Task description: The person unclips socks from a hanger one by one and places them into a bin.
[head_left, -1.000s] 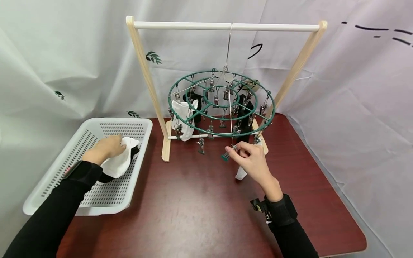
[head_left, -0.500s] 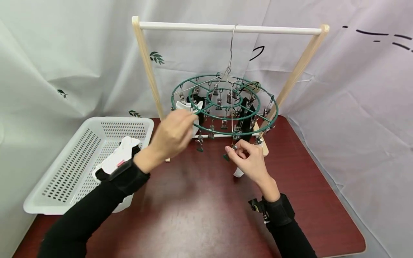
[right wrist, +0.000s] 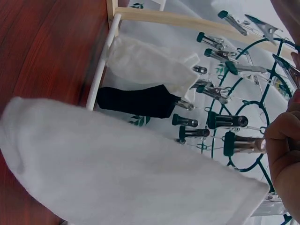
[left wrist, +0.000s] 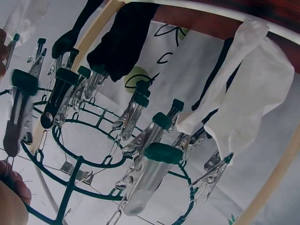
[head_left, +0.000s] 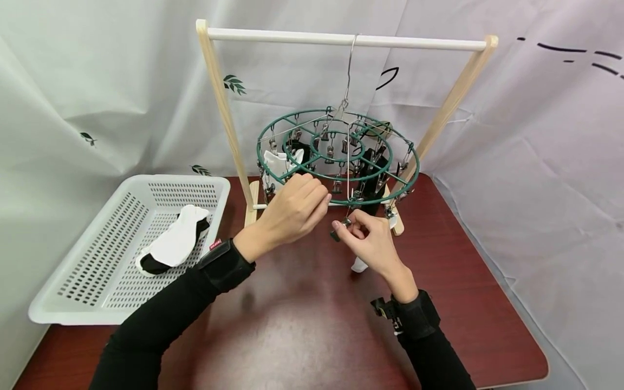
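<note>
White perforated plastic basket (head_left: 73, 317): left of round green clip hanger (head_left: 351, 203). White cloth sock (head_left: 275, 162): hanging at hanger's left side. Left hand (head_left: 294, 208): at hanger's near-left edge, fingers curled; hold, if any, not determinable. Right hand (head_left: 372, 244): below hanger's near edge, pinching green-tipped metal clip (head_left: 335, 235).

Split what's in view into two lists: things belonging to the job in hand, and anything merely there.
Part of the job:
right hand, pinching a clip
left hand, near the hanger's edge
green hanger
stand the hanger hangs from
hung socks
basket
socks in it

Merely there:
table
printed backdrop
</note>
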### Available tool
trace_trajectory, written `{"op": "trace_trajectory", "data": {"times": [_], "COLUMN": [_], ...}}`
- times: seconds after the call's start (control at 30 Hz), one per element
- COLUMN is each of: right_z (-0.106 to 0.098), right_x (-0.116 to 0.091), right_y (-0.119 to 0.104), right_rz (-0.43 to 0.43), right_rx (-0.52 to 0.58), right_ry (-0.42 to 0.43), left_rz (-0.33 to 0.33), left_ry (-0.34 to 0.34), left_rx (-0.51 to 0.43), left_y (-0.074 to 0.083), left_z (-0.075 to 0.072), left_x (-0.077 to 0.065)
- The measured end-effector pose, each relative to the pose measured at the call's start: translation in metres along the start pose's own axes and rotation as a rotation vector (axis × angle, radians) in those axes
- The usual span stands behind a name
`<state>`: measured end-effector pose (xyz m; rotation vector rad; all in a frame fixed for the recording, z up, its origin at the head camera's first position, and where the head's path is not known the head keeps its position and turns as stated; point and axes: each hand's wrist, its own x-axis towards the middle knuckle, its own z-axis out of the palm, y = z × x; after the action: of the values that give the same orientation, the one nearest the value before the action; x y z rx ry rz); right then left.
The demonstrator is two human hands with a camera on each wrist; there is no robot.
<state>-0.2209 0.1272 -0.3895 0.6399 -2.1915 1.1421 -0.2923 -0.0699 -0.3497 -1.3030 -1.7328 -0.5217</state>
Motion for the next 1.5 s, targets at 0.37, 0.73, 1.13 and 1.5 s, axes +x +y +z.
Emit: {"op": "trace_trajectory", "data": {"times": [0.37, 0.73, 1.13, 1.5], "right_z": [-0.005, -0.035, -0.023, -0.013], "right_x": [-0.006, -0.009, -0.008, -0.006], "right_y": [0.003, 0.006, 0.008, -0.001], "right_rz": [-0.046, 0.143, 0.141, 0.117], "right_rx": [-0.038, -0.18, -0.21, -0.165], "right_ry": [-0.025, 0.159, 0.011, -0.028], "left_rz": [-0.019, -0.057, -0.074, 0.034], "left_ry": [-0.03, -0.021, -0.005, 0.183], "left_rx": [-0.06, -0.185, -0.181, -0.093], "left_y": [-0.01, -0.026, -0.036, -0.017], "left_z": [-0.002, -0.014, -0.02, -0.013], "left_x": [-0.009, -0.018, -0.019, -0.003]}}
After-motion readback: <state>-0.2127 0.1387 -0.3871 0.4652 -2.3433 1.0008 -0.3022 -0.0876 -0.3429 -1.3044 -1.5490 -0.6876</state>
